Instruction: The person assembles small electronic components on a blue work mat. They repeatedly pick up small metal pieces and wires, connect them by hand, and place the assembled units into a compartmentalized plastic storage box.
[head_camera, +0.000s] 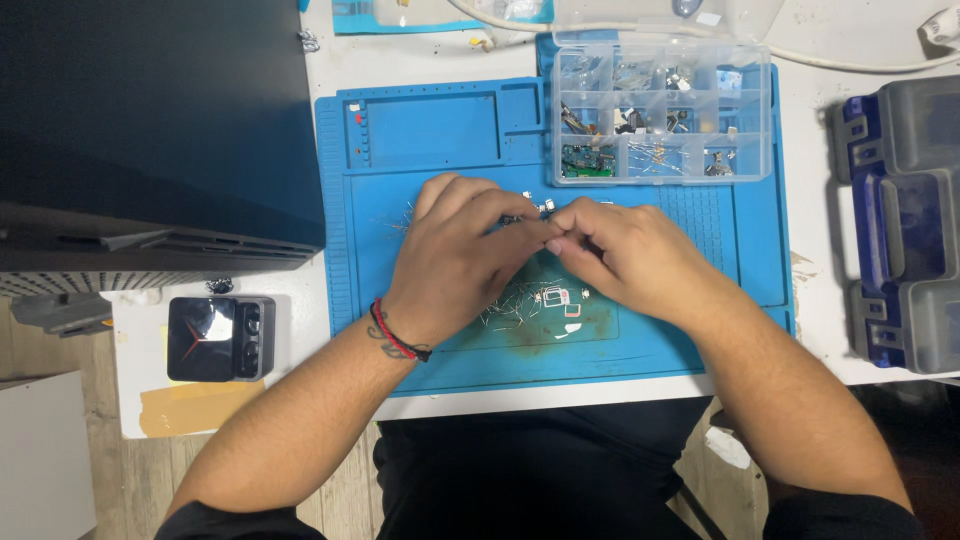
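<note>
Both hands meet mid-mat, left hand (455, 250) and right hand (620, 255) each in a pinching grip on one tiny metal part (535, 212), while many loose parts (530, 303) at 6 o'clock lie unsorted and the clear compartment box (660, 110) at 1 o'clock is partly filled.

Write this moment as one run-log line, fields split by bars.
left hand: pinching small metal part | right hand: fingertips meeting left's | surface: blue mat | loose parts below hands | parts box behind

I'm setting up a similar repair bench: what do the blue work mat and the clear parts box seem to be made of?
The blue work mat looks like silicone or soft rubber: matte, with moulded trays and ridges, and a brownish stain near the front. The clear parts box looks like rigid transparent plastic: glossy, see-through walls and dividers showing small parts inside. Both are judged by look alone.
</note>
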